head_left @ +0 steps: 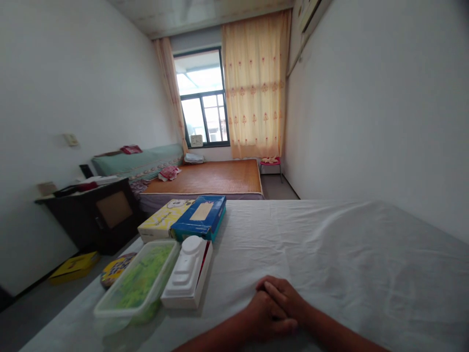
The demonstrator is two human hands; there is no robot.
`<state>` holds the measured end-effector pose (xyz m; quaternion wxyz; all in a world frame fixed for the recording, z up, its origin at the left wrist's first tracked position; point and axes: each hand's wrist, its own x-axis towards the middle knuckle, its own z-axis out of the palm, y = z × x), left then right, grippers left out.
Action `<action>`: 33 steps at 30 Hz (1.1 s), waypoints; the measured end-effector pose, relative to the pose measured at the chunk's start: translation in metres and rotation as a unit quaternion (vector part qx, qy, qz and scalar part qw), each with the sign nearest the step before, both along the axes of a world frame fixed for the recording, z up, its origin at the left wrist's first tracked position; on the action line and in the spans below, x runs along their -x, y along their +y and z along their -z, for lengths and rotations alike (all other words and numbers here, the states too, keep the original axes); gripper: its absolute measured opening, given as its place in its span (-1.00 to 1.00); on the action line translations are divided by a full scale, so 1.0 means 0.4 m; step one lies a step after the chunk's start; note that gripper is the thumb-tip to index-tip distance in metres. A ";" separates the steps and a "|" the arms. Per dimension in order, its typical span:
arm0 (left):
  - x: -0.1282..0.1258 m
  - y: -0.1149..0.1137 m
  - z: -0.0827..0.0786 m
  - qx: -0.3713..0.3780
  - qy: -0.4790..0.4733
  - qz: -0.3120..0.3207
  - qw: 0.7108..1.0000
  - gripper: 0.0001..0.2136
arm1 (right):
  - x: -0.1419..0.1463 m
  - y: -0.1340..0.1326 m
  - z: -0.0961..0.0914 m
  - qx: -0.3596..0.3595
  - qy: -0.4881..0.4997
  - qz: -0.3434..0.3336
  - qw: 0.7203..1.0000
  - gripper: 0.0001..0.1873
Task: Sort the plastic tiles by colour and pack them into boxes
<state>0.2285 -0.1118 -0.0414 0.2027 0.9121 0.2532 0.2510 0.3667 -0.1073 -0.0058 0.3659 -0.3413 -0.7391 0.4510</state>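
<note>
My left hand (261, 313) and my right hand (287, 294) are clasped together above the white cloth at the front of the table. The right hand's fingers lie over the left hand, and both are closed with no object visible in them. Nearest to them, on the left, stands a white box (188, 278) with a moulded white plastic insert on top. Beside that box is a clear plastic container (135, 281) with green contents I cannot make out.
Behind the container lie a yellow box (164, 218) and a blue box (200, 215). A round yellow-and-brown package (115, 270) sits left of the container. The table's white cloth (293, 239) has creases. Beyond are a dark cabinet (88, 210), a bed (220, 176) and a yellow floor box (75, 268).
</note>
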 end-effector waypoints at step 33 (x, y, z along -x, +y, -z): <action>-0.046 -0.027 -0.051 -0.227 0.129 -0.041 0.964 -0.73 | -0.051 0.005 -0.025 0.004 0.030 -0.048 0.998 -0.66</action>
